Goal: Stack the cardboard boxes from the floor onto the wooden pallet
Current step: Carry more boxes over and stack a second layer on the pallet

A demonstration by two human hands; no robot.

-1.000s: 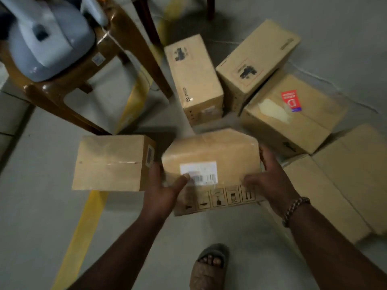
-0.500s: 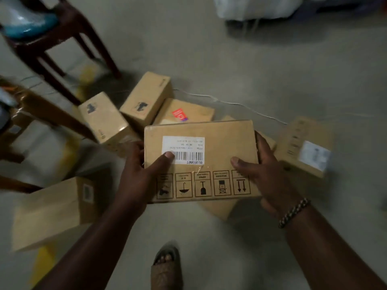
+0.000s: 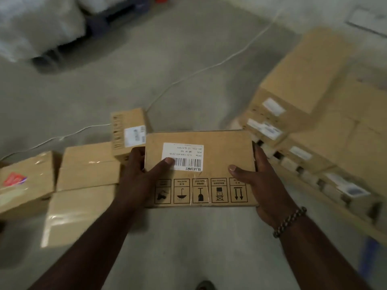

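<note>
- My left hand (image 3: 137, 174) and right hand (image 3: 262, 183) clasped a flat brown cardboard box (image 3: 217, 155) by its sides, above the floor (image 3: 188, 70).
- Swung toward the loaded wooden pallet (image 3: 354, 223) at right, it could clip stacked boxes (image 3: 303, 80).

Tan cardboard box (image 3: 209, 151) — white barcode label (image 3: 182, 156), black handling symbols (image 3: 201, 190).

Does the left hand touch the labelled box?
Touching. Head view: the left hand grips the box at its left edge, thumb on the label.

Left hand (image 3: 137, 174), right hand (image 3: 265, 185) gripping; arms outstretched
</note>
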